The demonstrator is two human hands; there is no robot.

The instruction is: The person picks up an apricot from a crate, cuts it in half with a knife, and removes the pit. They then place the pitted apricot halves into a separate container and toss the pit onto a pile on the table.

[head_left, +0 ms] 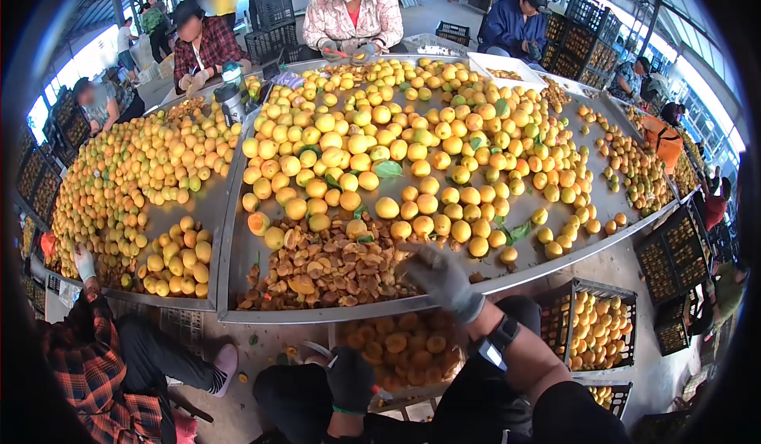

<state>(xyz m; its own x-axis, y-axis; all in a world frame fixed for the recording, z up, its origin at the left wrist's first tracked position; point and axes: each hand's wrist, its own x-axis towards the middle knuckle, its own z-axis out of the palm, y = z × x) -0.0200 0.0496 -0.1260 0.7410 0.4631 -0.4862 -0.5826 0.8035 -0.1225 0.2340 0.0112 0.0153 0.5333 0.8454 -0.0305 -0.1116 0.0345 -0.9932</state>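
Observation:
My right hand [445,282], in a grey glove, is over the table's near edge with fingers spread and nothing plainly held. Beside its fingertips lies a heap of brown-orange apricot pieces [325,266], with whole yellow apricots [424,204] spread behind it. Lower down, near my lap, my left hand [350,380] wears a dark glove and is closed around what appears to be a knife [376,389]; a red part pokes out at the side. Most of it is hidden by the fingers. Between my knees sits a crate of orange apricots [400,345].
A raised metal rim [317,315] borders the table, and a divider [228,230] splits it. Crates of fruit [601,329] stand on the floor at right. A person in a plaid shirt [99,365] sits close at left; others work across the table near a grey bottle [231,103].

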